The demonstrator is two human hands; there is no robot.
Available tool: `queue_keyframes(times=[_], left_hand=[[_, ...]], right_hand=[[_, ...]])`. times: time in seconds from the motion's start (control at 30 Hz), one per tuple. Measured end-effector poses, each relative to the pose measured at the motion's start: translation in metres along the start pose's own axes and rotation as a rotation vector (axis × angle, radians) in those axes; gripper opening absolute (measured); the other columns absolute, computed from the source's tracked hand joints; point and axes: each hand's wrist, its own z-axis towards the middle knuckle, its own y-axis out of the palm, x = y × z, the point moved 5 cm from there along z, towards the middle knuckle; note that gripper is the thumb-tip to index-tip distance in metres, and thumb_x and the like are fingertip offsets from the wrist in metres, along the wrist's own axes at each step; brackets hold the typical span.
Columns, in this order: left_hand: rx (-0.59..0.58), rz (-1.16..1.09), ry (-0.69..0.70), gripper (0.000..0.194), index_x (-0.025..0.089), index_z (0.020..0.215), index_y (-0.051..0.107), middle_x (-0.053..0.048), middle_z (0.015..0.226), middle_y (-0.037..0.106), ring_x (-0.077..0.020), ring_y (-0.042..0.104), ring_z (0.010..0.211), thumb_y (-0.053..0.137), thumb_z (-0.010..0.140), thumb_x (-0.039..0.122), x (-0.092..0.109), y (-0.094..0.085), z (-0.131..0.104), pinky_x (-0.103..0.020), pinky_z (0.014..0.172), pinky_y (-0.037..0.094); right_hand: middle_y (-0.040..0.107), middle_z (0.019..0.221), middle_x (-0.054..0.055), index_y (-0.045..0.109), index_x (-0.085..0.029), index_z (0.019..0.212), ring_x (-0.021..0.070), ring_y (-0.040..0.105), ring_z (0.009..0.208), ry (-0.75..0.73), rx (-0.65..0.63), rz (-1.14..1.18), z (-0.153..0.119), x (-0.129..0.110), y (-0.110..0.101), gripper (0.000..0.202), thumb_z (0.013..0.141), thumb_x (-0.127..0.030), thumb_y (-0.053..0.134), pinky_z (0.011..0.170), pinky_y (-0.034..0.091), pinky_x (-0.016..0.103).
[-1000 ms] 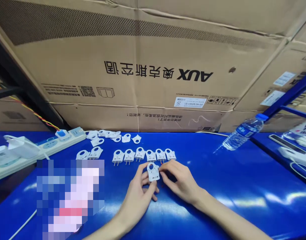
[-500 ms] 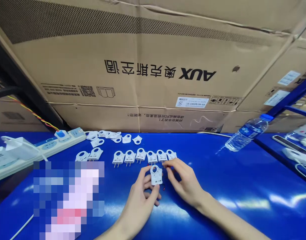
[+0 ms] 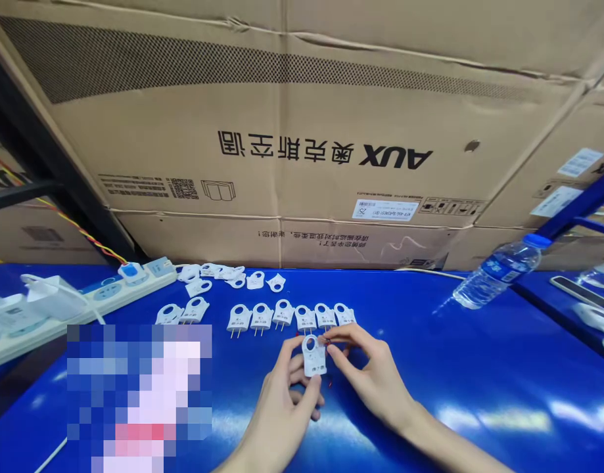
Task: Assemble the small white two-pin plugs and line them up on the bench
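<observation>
The left hand (image 3: pixel 286 401) pinches the white plug (image 3: pixel 314 355) upright, ring end toward 12 o'clock; the right hand (image 3: pixel 368 371) touches its upper edge from 3 o'clock, fingertips closed.

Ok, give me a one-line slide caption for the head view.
Left hand holds a white plug upright above the blue table while the right hand fingers its top edge, just before a row of plugs.

A row of white plugs (image 3: pixel 292 316) is lying just beyond the hands, with more loose plugs (image 3: pixel 223 274) and a power strip (image 3: pixel 85 297) crowding the far left of the counter (image 3: pixel 479 368). A big cardboard box (image 3: pixel 302 144) is walling off the back edge. Bare blue surface is stretching open to the right, up to a water bottle (image 3: pixel 499 270) lying on its side.
</observation>
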Motion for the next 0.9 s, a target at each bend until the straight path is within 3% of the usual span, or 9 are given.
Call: queue_keyframes(times=[0.27, 0.5, 0.7, 0.9], left_hand=[[-0.002, 0.009, -0.005, 0.064, 0.024, 0.138, 0.044, -0.012, 0.113, 0.071, -0.0151, 0.067, 0.069, 0.066, 0.089, 0.059, 0.002, 0.001, 0.001, -0.03, 0.059, 0.058], [0.012, 0.003, 0.018, 0.063, 0.022, 0.133, 0.054, -0.014, 0.118, 0.071, -0.0165, 0.067, 0.072, 0.066, 0.088, 0.064, 0.003, 0.001, 0.002, -0.031, 0.059, 0.059], [0.027, -0.019, 0.036, 0.065, 0.021, 0.135, 0.057, -0.014, 0.116, 0.07, -0.0178, 0.066, 0.076, 0.065, 0.088, 0.065, 0.005, -0.002, 0.003, -0.032, 0.06, 0.06], [0.066, -0.019, 0.011, 0.072, 0.019, 0.134, 0.061, -0.008, 0.098, 0.072, -0.0128, 0.059, 0.057, 0.068, 0.084, 0.07, 0.003, -0.005, 0.004, -0.033, 0.062, 0.059]], right_hand=[[0.076, 0.111, 0.009, 0.078, -0.024, 0.093, 0.0224, 0.072, 0.101, 0.028, 0.023, 0.12, 0.002, -0.001, 0.003, 0.015, 0.096, -0.034, 0.068, 0.073, 0.059, 0.028], [0.075, 0.086, 0.002, 0.078, -0.024, 0.093, 0.0162, 0.067, 0.076, 0.034, -0.074, 0.061, 0.01, -0.003, 0.013, 0.009, 0.094, -0.028, 0.07, 0.067, 0.054, 0.026], [0.076, 0.089, 0.003, 0.076, -0.023, 0.096, 0.0158, 0.068, 0.076, -0.043, -0.16, -0.02, 0.018, -0.008, 0.018, 0.008, 0.095, -0.024, 0.068, 0.068, 0.054, 0.027], [0.075, 0.09, 0.002, 0.072, -0.023, 0.097, 0.0161, 0.067, 0.076, -0.141, -0.111, -0.108, 0.022, -0.012, 0.013, 0.008, 0.096, -0.02, 0.064, 0.069, 0.054, 0.027]])
